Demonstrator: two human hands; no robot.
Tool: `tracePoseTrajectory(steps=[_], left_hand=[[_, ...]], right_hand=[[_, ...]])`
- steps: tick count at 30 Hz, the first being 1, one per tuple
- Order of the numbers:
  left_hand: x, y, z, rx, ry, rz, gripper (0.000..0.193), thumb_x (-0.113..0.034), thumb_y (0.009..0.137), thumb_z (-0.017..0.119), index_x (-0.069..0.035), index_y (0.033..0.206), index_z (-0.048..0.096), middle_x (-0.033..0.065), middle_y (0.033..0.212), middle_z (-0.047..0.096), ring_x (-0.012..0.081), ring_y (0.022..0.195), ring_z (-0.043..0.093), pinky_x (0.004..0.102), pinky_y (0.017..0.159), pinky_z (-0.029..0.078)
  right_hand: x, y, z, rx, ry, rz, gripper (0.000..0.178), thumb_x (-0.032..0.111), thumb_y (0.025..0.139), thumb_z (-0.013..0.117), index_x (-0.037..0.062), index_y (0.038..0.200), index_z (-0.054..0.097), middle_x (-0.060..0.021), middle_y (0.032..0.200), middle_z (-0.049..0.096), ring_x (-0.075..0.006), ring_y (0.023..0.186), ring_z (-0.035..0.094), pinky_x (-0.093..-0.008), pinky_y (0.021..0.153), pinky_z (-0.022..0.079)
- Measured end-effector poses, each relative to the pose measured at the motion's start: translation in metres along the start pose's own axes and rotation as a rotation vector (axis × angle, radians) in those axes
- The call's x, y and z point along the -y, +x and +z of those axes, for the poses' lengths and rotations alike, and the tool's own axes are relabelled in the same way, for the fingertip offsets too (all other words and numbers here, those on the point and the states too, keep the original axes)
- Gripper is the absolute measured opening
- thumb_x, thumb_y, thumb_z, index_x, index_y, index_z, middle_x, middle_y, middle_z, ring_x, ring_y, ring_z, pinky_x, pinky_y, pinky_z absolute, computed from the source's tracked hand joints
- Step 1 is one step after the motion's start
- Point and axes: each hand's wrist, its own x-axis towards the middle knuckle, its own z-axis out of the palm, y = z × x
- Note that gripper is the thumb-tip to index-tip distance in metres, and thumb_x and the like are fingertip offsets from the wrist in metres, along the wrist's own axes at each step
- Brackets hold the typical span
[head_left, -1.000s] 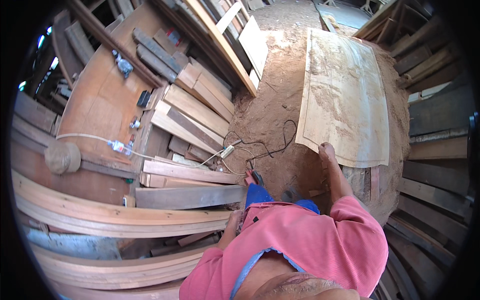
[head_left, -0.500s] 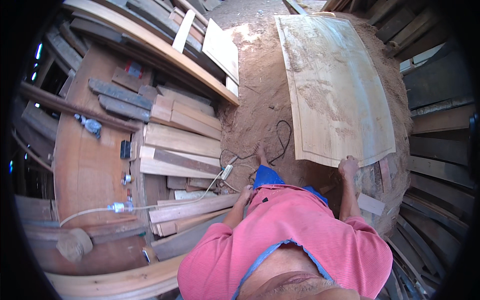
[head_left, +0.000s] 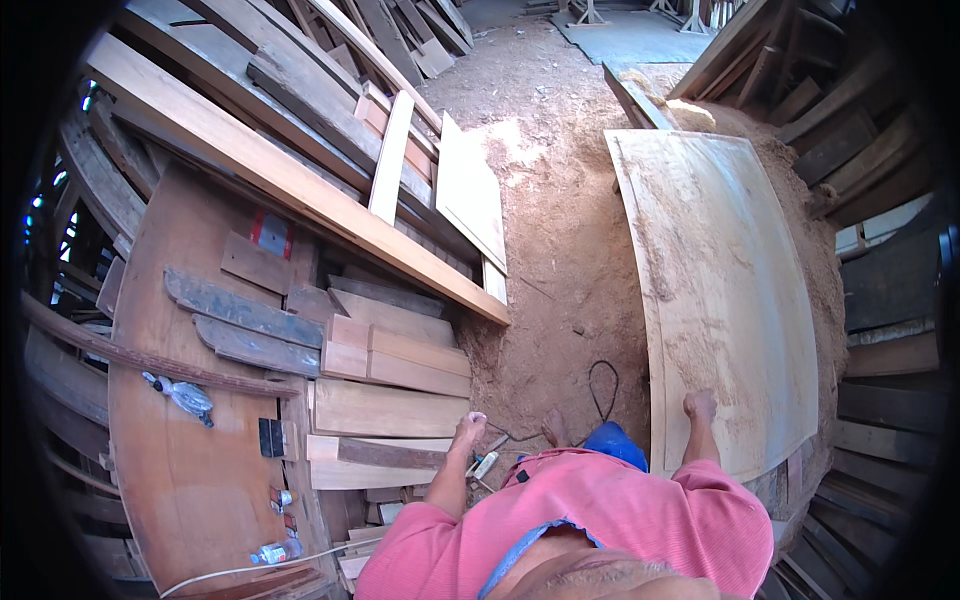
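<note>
Plywood sheet (head_left: 730, 300) on sawdust: my right hand (head_left: 699, 405) presses flat near its near edge, fingers together. My left hand (head_left: 468, 430) hangs loosely curled over stacked planks (head_left: 390, 380), empty. Steadying step, I judge; lifting needs an edge grip.

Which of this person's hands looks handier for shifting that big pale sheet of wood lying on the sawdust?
Right, probably. The right hand already rests on the near end of the wood sheet. The left hand is away from it, beside the stacked boards, across the sandy ground.
</note>
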Motion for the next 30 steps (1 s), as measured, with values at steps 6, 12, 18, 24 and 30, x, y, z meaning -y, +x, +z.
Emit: tracePoseTrajectory(steps=[6, 12, 18, 24, 30], left_hand=[[-0.088, 0.093, -0.021, 0.105, -0.422, -0.019, 0.036, -0.033, 0.092, 0.060, -0.008, 0.117, 0.066, 0.0039, 0.086, 0.068, 0.0121, 0.071, 0.064, 0.0298, 0.063, 0.051], [-0.199, 0.166, 0.000, 0.285, -0.331, -0.023, 0.035, -0.031, 0.093, 0.061, -0.007, 0.118, 0.064, 0.0022, 0.083, 0.065, 0.0125, 0.062, 0.058, 0.0296, 0.051, 0.045], [-0.254, 0.242, -0.015, 0.168, -0.390, 0.030, 0.036, -0.028, 0.096, 0.057, -0.004, 0.122, 0.063, 0.0058, 0.095, 0.068, 0.0151, 0.081, 0.062, 0.0292, 0.071, 0.051], [-0.240, 0.332, -0.058, 0.293, -0.572, -0.379, 0.025, -0.024, 0.094, 0.056, -0.007, 0.108, 0.066, 0.0090, 0.089, 0.068, 0.0209, 0.081, 0.065, 0.0345, 0.070, 0.051], [-0.348, 0.492, -0.149, 0.503, -0.087, -0.255, 0.014, -0.020, 0.091, 0.057, -0.008, 0.084, 0.061, 0.0041, 0.068, 0.057, 0.0165, 0.059, 0.056, 0.0305, 0.049, 0.042]], right_hand=[[0.062, 0.005, 0.001, -0.168, 0.057, 0.233, 0.056, 0.028, 0.091, 0.057, 0.0105, 0.142, 0.043, -0.0224, 0.141, 0.046, -0.0421, 0.127, 0.048, -0.0525, 0.103, 0.043], [0.218, 0.049, -0.020, -0.280, -0.033, -0.130, 0.052, 0.030, 0.089, 0.060, 0.0087, 0.135, 0.051, -0.0210, 0.140, 0.047, -0.0432, 0.126, 0.048, -0.0507, 0.104, 0.044], [0.489, 0.101, -0.075, -0.273, 0.115, -0.828, 0.036, 0.030, 0.085, 0.062, 0.0012, 0.104, 0.071, -0.0268, 0.111, 0.065, -0.0406, 0.110, 0.061, -0.0464, 0.098, 0.047], [0.730, 0.058, -0.108, 0.132, 0.287, -1.169, 0.037, 0.029, 0.094, 0.059, 0.0002, 0.116, 0.067, -0.0216, 0.113, 0.069, -0.0341, 0.111, 0.065, -0.0417, 0.094, 0.051], [0.799, 0.124, -0.051, 0.252, 0.100, -0.943, 0.041, 0.034, 0.089, 0.060, 0.0009, 0.111, 0.069, -0.0202, 0.100, 0.073, -0.0308, 0.096, 0.070, -0.0409, 0.084, 0.054]])
